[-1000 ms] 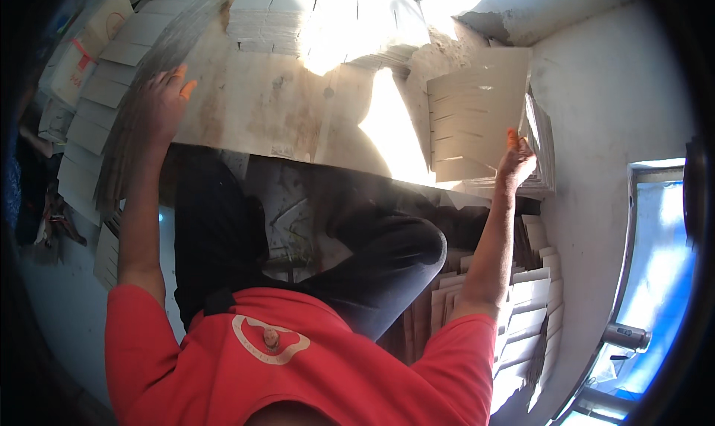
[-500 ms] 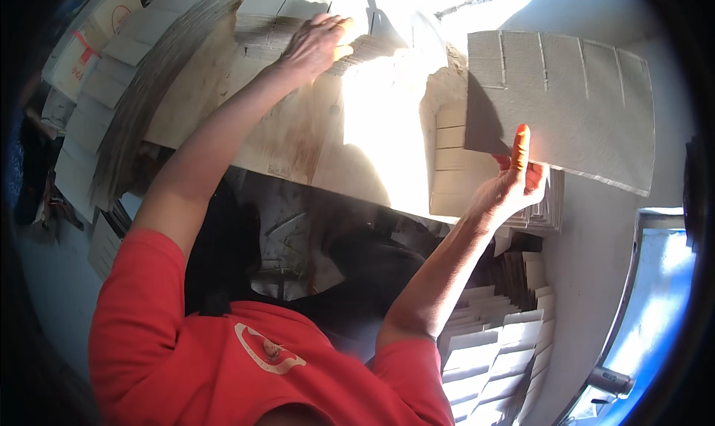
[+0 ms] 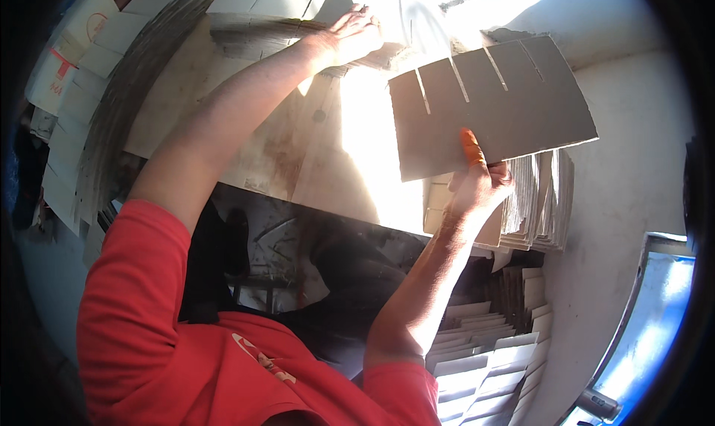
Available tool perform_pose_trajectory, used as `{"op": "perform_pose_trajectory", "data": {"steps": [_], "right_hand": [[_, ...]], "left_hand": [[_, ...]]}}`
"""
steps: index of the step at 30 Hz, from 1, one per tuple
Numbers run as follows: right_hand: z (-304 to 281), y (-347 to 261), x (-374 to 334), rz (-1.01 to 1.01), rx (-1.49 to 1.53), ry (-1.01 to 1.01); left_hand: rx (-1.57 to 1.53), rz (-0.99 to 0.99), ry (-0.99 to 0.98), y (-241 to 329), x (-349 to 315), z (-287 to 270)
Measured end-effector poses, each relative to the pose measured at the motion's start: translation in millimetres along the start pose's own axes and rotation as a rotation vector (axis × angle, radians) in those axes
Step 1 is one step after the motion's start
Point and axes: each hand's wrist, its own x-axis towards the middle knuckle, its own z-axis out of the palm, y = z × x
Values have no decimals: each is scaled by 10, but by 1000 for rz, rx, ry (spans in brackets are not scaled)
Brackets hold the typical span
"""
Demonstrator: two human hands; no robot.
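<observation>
My right hand [image 3: 480, 182] pinches a grey cardboard sheet [image 3: 495, 109] by its near edge, thumb on the face towards me. Several narrow slots run in from the sheet's far edge, and light shows through some of them. The sheet is raised and tilted over the right side of the table. At the far side, my left hand [image 3: 354, 37] rests at a stack of slotted cardboard sheets [image 3: 257, 33], its fingers loosely extended and slightly apart. No sheet is seen lifted in that hand.
The pale wooden table [image 3: 261, 154] carries a bright patch of sunlight. More cardboard is stacked at right [image 3: 540, 202], below right [image 3: 477, 377] and along the left [image 3: 123, 91]. A wall [image 3: 618, 173] and a blue door or window panel [image 3: 648, 314] stand to the right.
My right hand has brought the cardboard sheet leftward over the table and turned it, so its slots slant differently. My left hand has shifted a little right along the stack.
</observation>
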Motion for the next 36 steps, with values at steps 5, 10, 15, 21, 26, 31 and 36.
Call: {"op": "perform_pose_trajectory", "data": {"steps": [5, 10, 15, 21, 26, 31, 36], "right_hand": [[37, 27, -33, 73, -22, -17], [7, 25, -26, 89, -40, -30], [64, 41, -54, 30, 48, -60], [27, 89, -47, -9, -28, -55], [-2, 97, -43, -16, -51, -41], [60, 79, -63, -45, -101, -60], [93, 94, -58, -37, -97, -90]], "left_hand": [[40, 268, 97, -174, 13, 14], [-278, -87, -220, -70, 130, -291], [-69, 341, 62, -109, -53, -248], [56, 380, -8, 81, -268, -155], [-101, 317, -13, 359, -543, -260], [-116, 537, 32, 374, -734, -271], [-360, 427, 35, 453, -944, -263]]}}
